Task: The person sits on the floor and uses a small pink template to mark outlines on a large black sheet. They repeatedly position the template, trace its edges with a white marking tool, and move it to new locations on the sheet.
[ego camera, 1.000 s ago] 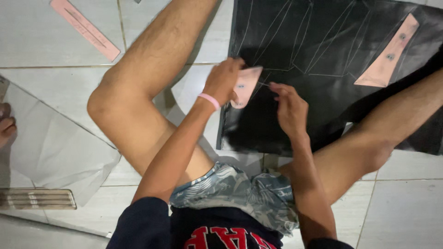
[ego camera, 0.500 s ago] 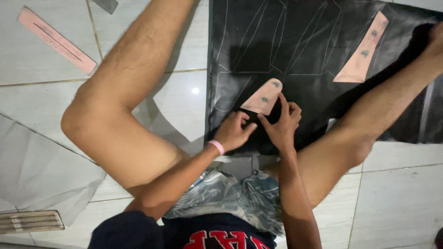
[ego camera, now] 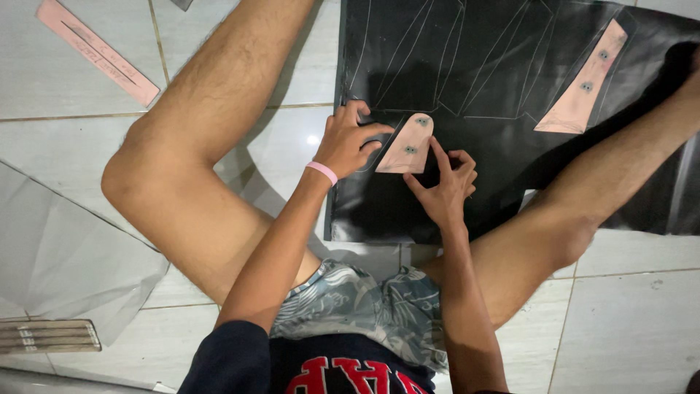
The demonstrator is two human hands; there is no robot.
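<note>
My left hand (ego camera: 350, 144) and right hand (ego camera: 445, 186) press the small pink pattern piece (ego camera: 407, 145) flat on the black sheet (ego camera: 474, 66). Neither grip is closed; fingers lie spread.

Home floor workshop (tiled floor (ego camera: 65, 95), pattern templates (ego camera: 98, 51))

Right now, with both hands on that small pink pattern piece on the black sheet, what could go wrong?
1. The small pink pattern piece is pinned only by fingertips of the left hand and right hand; it could slip off position.
2. It sits close to chalk lines already on the black sheet, so smudging or overlap seems possible.
3. The sheet's edge lies on smooth tile floor and may slide.
</note>
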